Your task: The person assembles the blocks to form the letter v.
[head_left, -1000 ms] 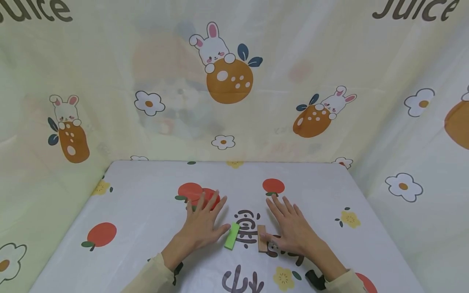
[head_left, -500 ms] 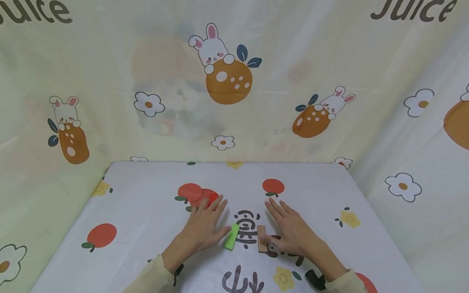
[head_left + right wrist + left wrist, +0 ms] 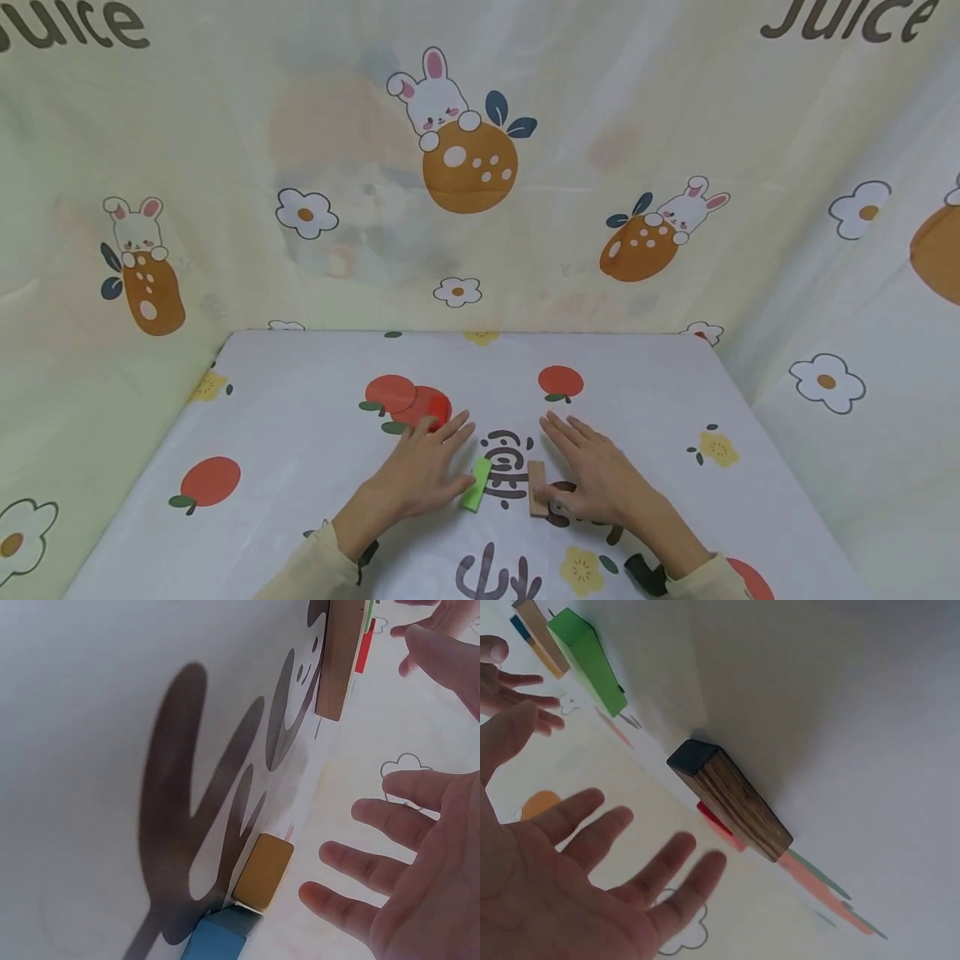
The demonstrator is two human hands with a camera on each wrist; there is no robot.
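In the head view, a bright green block (image 3: 477, 485) and a light wooden block (image 3: 537, 489) lie a short way apart on the tablecloth. My left hand (image 3: 416, 471), fingers spread, is over the left side, its thumb tip by the green block. A dark striped wooden block (image 3: 731, 802) lies under its fingers in the left wrist view, with a red block (image 3: 718, 825) behind. My right hand (image 3: 600, 477) is spread beside the light wooden block, thumb overlapping its edge. Under it, the right wrist view shows a yellow-brown block (image 3: 264, 871) against a blue block (image 3: 217, 934). Both hands hold nothing.
The white tablecloth (image 3: 300, 467) carries printed red fruit, yellow flowers and dark lettering, all flat. Patterned curtains (image 3: 525, 250) enclose the back and sides of the table. Dark straps with a black device (image 3: 647, 573) sit at the wrists.
My left hand has shifted slightly right and nearer to me, uncovering more of the red block. My right fingertips have drawn back a little. The green and light wooden blocks stay put.
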